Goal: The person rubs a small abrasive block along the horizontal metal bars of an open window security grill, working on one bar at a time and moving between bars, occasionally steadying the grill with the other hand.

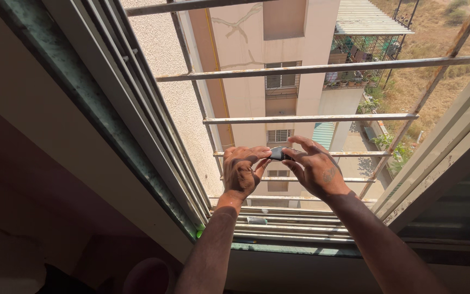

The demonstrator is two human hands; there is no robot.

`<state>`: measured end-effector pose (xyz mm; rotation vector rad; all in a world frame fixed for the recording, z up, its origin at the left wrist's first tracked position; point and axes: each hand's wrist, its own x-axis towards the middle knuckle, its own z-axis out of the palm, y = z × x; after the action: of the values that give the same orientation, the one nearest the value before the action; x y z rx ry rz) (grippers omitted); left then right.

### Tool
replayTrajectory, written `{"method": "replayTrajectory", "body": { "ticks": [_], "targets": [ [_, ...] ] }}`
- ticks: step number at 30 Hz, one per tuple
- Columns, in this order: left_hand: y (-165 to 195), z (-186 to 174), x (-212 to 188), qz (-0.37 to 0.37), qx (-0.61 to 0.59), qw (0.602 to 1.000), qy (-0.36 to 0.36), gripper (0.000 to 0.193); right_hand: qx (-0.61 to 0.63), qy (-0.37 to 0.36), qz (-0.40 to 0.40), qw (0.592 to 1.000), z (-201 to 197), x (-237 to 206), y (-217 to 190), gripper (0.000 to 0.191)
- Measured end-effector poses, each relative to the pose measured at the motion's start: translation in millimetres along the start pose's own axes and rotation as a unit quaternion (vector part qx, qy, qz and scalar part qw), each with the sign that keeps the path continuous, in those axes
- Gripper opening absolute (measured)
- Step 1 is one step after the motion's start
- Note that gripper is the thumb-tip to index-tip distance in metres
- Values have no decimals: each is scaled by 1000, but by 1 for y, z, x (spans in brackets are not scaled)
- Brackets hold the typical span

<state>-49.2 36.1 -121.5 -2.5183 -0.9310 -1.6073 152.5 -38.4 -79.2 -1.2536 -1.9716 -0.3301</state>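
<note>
Holding a small dark object (278, 153) between both hands at the window grille (311, 118).

Left hand (242, 171) and right hand (316, 167) raised, forearms extended up from the sill (295, 249), backs toward camera. Fingers of both pinch the object's ends, narrow grip. Object sits level with a horizontal bar (354, 153), contact unclear.

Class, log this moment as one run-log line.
left hand: pinching small dark object | right hand: gripping its other end | place: at horizontal window grille bar | window: open
</note>
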Motion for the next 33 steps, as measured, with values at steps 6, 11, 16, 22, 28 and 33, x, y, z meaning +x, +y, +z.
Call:
{"method": "replayTrajectory", "body": {
  "ticks": [6,11,16,22,28,33],
  "targets": [
    [2,2,2,-21,3,1000,-1,20,-59,53,-46,996,13,-9,9,26],
    [4,2,3,-39,-1,999,0,17,-83,41,-60,994,17,-8,-1,26],
    [5,3,5,-41,3,999,-6,14,-37,42,-31,998,23,-5,-12,33],
    [6,-2,5,-51,18,998,-22,21,-64,14,-7,998,29,-6,0,40],
    [7,-6,7,-36,29,998,-40,36,-136,95,-74,983,32,-15,9,35],
    [7,-6,7,-42,41,996,-60,44,-168,128,-65,975,17,-33,17,33]
  ]
}}
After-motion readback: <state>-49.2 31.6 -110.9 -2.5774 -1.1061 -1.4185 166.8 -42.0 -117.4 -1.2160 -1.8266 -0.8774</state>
